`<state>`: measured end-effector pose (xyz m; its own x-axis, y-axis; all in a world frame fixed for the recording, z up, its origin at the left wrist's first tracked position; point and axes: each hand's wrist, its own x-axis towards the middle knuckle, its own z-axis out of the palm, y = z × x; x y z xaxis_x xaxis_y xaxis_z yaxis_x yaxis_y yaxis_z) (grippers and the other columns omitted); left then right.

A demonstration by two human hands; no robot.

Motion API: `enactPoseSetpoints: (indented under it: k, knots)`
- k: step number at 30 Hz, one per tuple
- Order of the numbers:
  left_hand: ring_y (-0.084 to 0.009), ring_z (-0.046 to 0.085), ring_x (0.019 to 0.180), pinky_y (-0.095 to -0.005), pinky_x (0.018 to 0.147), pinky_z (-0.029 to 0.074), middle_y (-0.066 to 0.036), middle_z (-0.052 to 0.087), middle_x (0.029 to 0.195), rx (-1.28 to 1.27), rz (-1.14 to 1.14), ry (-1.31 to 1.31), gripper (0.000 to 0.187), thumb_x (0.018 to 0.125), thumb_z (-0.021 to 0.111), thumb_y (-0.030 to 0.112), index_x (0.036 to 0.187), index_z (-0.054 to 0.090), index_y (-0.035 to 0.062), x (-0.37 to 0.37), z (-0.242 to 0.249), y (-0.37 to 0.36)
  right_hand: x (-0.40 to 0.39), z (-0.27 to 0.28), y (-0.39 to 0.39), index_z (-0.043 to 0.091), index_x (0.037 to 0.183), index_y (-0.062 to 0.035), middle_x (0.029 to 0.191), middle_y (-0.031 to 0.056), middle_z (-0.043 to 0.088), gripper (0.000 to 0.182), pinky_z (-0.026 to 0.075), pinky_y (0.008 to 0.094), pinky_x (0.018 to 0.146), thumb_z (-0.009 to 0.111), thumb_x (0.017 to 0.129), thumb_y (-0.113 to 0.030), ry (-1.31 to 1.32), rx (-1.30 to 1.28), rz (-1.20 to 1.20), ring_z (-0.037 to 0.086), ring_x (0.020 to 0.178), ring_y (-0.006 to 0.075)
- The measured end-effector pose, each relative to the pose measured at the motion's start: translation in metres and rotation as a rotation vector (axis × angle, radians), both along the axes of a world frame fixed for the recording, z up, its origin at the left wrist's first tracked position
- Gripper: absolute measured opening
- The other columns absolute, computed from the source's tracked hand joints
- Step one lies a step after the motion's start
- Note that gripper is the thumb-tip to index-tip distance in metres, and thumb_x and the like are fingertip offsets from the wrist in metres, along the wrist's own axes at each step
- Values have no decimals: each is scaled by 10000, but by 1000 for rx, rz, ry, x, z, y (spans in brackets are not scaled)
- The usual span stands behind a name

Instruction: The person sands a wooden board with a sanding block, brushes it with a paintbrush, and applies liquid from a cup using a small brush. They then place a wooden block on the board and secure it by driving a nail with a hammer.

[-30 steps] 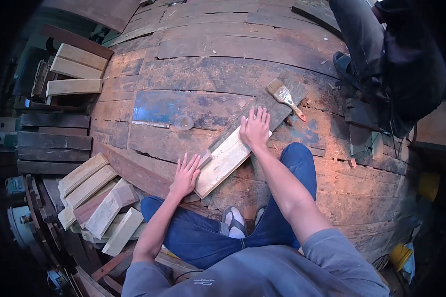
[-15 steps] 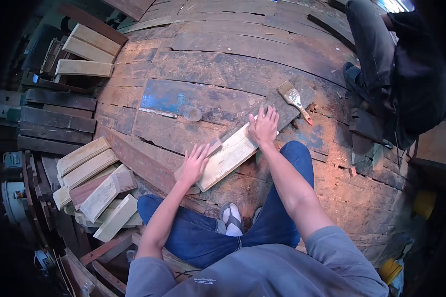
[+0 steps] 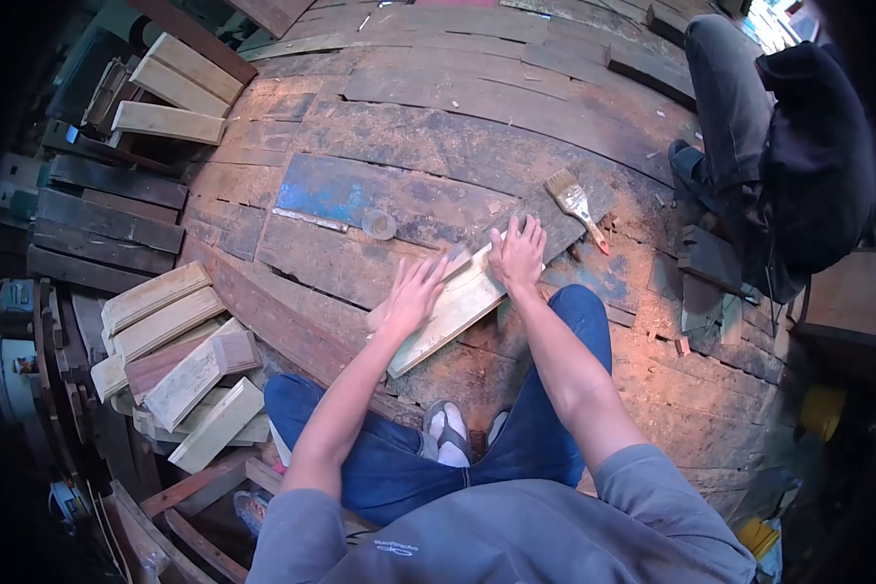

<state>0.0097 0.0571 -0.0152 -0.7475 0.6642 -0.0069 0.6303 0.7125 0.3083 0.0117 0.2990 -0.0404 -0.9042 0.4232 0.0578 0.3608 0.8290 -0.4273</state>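
Observation:
A pale wooden board with a shaped edge lies slantwise in front of my knees, on a darker plank. My right hand grips its far end, fingers over the top and thumb at the near side. Along the board's upper left edge, my left hand presses down on a flat brownish piece that sticks out past both sides of the hand. Its kind is mostly hidden under the fingers. Just beyond my right hand, a paintbrush with a light handle rests on the dark plank.
Pale wood pieces are piled at my left, with dark boards behind them. A clear round lid-like thing lies near a blue-stained floorboard. Another person sits at the right. Sawdust covers the plank floor.
My left hand has slid up and to the right along the board's edge, and the brownish piece has moved with it. My right hand stays on the far end.

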Motion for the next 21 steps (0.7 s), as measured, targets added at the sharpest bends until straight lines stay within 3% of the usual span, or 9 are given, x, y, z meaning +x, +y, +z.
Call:
enactPoseSetpoints:
  k: [5, 13, 17, 21]
  knots:
    - [-319, 468, 1344, -583, 1207, 224, -125, 525, 1409, -89, 19, 12, 585, 1021, 530, 283, 1573, 368, 180, 28, 5, -81, -2, -1, -2, 487, 1432, 29, 1488, 321, 416, 705, 205, 538, 1216, 399, 1004, -525, -25, 5, -18, 328, 1438, 478]
    - [-376, 486, 1280, -583, 1191, 270, -180, 531, 1333, 151, -23, 32, 550, 1008, 552, 262, 1527, 424, 133, -20, -16, 44, -6, 1, -1, 473, 1444, 34, 1493, 327, 411, 722, 196, 538, 1221, 391, 1006, -534, -24, 7, -17, 320, 1442, 483]
    - [-391, 512, 1213, -578, 1189, 279, -198, 546, 1257, 42, -91, -16, 545, 993, 578, 229, 1511, 446, 119, -9, 6, -16, -2, 7, 2, 472, 1443, 35, 1488, 330, 417, 723, 199, 539, 1219, 390, 1005, -535, -50, -22, 4, 328, 1436, 489]
    - [-422, 480, 1178, -563, 1117, 349, -212, 515, 1294, -2, -24, -39, 548, 980, 602, 208, 1506, 469, 129, 24, 12, -92, -2, -1, -2, 476, 1437, 35, 1486, 335, 418, 723, 206, 545, 1214, 381, 1007, -538, -36, 22, -18, 335, 1432, 490]
